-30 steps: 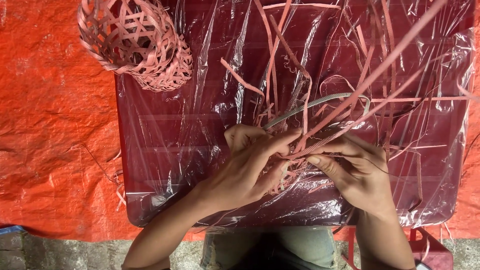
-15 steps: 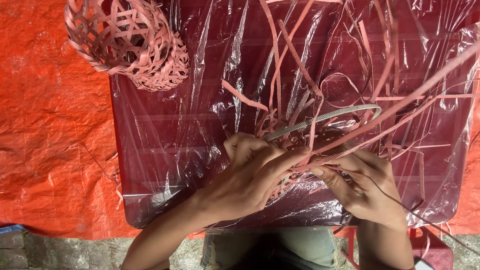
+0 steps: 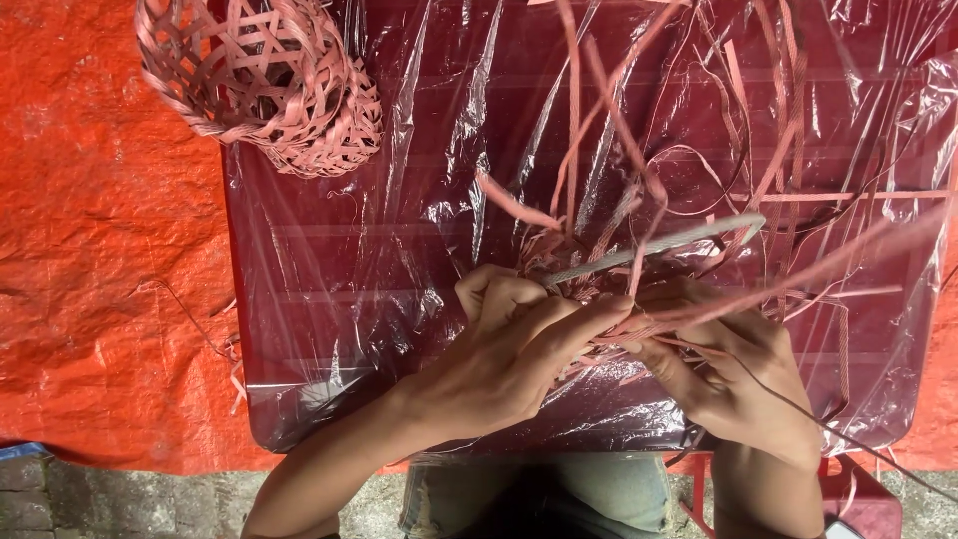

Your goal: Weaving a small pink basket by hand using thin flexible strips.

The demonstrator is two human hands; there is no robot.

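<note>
A bundle of pink strips (image 3: pixel 609 299) lies at the near middle of the bench (image 3: pixel 299 329), and both hands work on it there. The left hand (image 3: pixel 509 349) comes in from the near left; its fingers (image 3: pixel 589 314) are bent and closed over the crossing point of the strips. The right hand (image 3: pixel 728 374) is just beside it on the right, touching it, and its fingers pinch the same strips from the other side. From the place where the hands meet, long strips go out to the far side and to the right, some straight and some in loose curls. A pale grey-green strip (image 3: pixel 669 245) lies across them, just beyond the hands, slightly tilted.

The bench is dark red and covered with a wrinkled clear plastic sheet (image 3: pixel 449 150). At its far left corner rests a woven basket (image 3: pixel 264 80) of the same pink strips, with an open lattice pattern, partly over the edge. Under and left of the bench there is an orange tarp (image 3: pixel 90 250). At the near edge, grey ground (image 3: pixel 130 504) shows, and the person's jeans (image 3: pixel 599 494) are between the arms.
</note>
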